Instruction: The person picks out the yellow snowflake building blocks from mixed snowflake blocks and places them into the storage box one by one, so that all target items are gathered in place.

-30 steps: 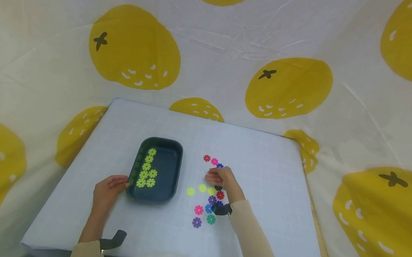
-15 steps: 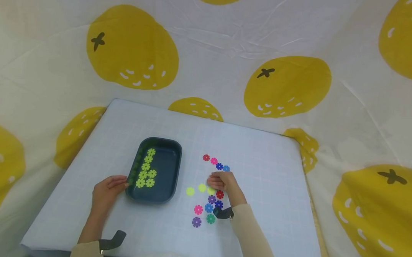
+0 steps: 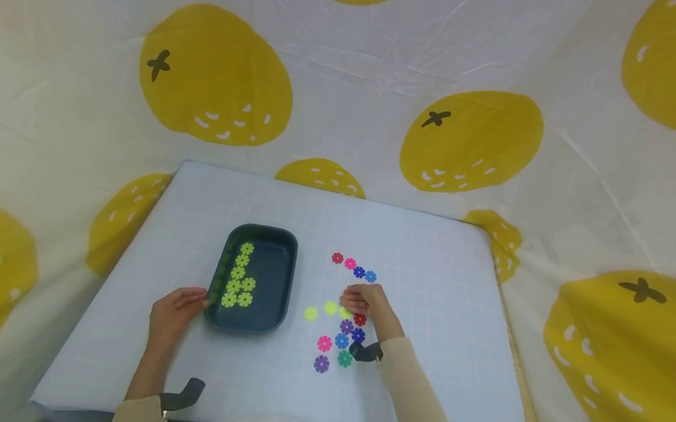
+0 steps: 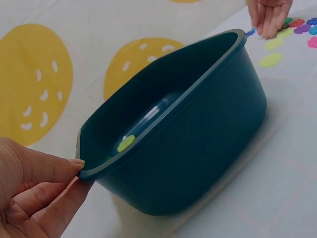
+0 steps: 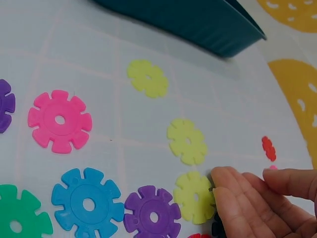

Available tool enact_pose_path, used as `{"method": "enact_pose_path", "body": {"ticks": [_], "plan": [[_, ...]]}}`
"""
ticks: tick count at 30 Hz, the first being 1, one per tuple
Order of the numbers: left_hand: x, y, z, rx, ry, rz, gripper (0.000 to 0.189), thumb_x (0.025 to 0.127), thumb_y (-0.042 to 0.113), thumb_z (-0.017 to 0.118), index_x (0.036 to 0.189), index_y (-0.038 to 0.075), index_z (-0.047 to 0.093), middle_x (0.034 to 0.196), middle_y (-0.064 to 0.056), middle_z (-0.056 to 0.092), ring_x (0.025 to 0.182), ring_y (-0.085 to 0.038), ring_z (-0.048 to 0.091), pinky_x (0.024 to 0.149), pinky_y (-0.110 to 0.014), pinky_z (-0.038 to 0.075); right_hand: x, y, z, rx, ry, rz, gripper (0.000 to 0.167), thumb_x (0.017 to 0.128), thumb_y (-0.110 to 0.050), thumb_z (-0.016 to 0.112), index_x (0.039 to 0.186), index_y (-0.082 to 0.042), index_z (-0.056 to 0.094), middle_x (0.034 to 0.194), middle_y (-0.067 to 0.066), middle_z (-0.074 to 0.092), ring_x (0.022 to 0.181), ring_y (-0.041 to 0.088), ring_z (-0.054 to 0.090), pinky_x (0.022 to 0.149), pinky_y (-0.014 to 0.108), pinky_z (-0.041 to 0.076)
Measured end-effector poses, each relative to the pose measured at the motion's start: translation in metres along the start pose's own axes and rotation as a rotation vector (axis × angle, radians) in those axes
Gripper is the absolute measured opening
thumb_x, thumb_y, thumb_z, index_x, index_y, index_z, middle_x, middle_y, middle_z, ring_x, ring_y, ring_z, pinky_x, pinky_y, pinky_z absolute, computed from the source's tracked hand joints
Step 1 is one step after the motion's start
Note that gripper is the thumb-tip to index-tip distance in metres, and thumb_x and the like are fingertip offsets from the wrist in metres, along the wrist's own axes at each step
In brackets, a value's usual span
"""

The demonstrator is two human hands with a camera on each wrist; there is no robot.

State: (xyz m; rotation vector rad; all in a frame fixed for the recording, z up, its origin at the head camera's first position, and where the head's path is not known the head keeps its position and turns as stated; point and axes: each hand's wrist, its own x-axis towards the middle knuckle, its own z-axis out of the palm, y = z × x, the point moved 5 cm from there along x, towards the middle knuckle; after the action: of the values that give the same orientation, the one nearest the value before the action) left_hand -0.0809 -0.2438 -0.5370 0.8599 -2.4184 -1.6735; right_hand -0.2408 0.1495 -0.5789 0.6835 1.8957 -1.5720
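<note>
Tray (image 3: pixel 271 274) sits on the table left of the loose discs, opening up; long axis runs away from the person, far end canted slightly right. Left hand (image 4: pixel 37 191) pinches its rim at the near left, thumb on top, fingers below. Yellow-green discs (image 3: pixel 238 273) lie flat inside along the left wall, doubled up toward the near end. Right hand (image 3: pixel 364 299) is down among the loose pieces, fingers together and fairly straight, pointing left, no clear grip; partly covers a dark piece (image 5: pixel 218 227), just beside the closest of three loose yellow discs (image 5: pixel 184 198). Four discs slant off beyond that hand; a mixed cluster, incl. pink disc (image 5: pixel 44 119), lies nearer the person. Surface: pale tablecloth (image 3: pixel 437 284), faint grid lines. Behind: whitish curtain (image 3: pixel 350 67), big yellow fruit prints.
</note>
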Motion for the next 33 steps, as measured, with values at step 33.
{"method": "enact_pose_path", "body": {"ticks": [33], "plan": [[0.000,0.001,0.000,0.000,-0.025,-0.036,0.034,0.092,0.018,0.071,0.122,0.003,0.066,0.120,-0.013,0.071,0.086,0.019,0.052,0.077,-0.003,0.043,-0.029,-0.009,0.037,-0.805,0.259,-0.360,0.030,0.073,-0.024,0.087,0.088,-0.005,0.068,0.079,0.007,0.064,0.071,0.022,0.057,0.069,0.039,0.051]]}}
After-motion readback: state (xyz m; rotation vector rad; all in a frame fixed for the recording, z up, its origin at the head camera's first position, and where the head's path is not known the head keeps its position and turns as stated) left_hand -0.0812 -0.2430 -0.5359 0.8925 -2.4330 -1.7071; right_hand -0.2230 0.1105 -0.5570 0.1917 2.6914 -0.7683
